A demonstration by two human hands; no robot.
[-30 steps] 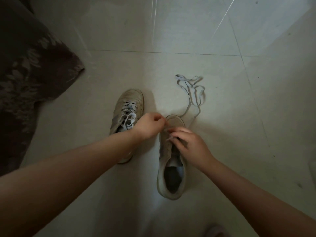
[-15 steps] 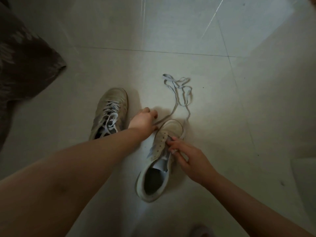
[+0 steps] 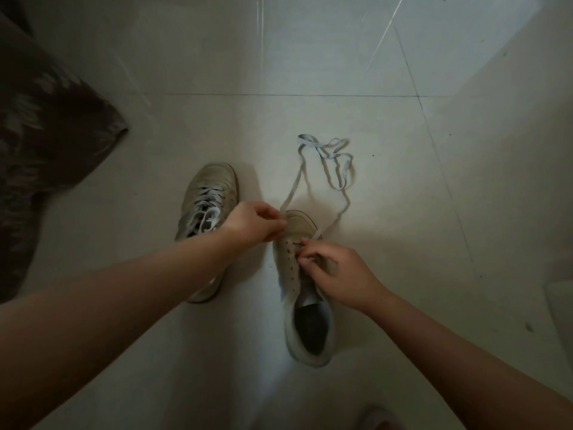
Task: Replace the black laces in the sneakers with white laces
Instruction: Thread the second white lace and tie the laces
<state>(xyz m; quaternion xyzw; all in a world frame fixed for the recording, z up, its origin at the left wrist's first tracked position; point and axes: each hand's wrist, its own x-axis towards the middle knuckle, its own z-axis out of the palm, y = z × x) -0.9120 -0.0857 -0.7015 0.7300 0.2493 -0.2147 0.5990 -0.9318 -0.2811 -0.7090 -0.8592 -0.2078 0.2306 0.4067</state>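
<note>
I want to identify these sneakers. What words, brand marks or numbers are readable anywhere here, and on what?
None can be read.
Laced sneaker: no legible mark.
Sneaker being laced: no print shows on its upper or insole.
White lace and tiled floor: plain.

Open tiled floor (image 3: 341,72) lies beyond and right of two sneakers; a looped white lace (image 3: 336,169) trails ahead, dark patterned cloth (image 3: 46,125) crowds the left.

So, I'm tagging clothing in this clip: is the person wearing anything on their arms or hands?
Nothing visible. Both forearms are bare as far as the picture shows, with no sleeves. The left hand and right hand show no gloves, rings, watch or bracelets.
</note>
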